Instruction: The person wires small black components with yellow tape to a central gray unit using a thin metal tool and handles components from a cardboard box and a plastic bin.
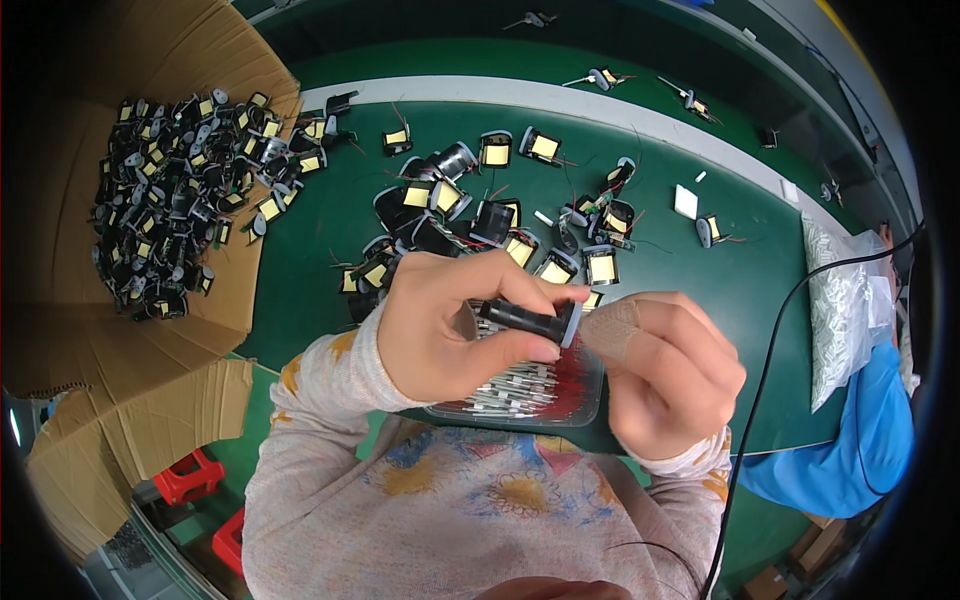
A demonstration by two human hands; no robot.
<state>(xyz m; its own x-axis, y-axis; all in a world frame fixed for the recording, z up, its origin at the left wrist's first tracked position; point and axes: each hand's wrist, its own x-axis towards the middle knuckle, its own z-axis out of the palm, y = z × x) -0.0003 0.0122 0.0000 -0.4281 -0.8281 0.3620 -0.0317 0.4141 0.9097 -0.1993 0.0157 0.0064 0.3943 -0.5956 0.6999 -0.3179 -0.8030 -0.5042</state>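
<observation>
Over the near part of the green table, my left hand (425, 330) is closed round a small black part (528, 318) with a grey end cap. Thumb and fingers grip it from both sides, its capped end pointing right. Close to that cap, my right hand (675, 370) has its fingers pinched together. One of its fingers is wrapped in tan tape, and whatever is in the pinch is hidden. Below both hands sits a clear plastic tray (520, 422) holding many thin white-tipped pieces and red wires (570, 385). Several black parts with yellow pads (495, 150) lie just beyond.
At the left, a cardboard box (210, 30) holds a heap of similar black parts (180, 200). A bag of small white pieces (835, 310) lies at the right beside a blue sleeve (870, 430). A black cable (765, 375) crosses the right side. Parts on the far green strip (605, 78).
</observation>
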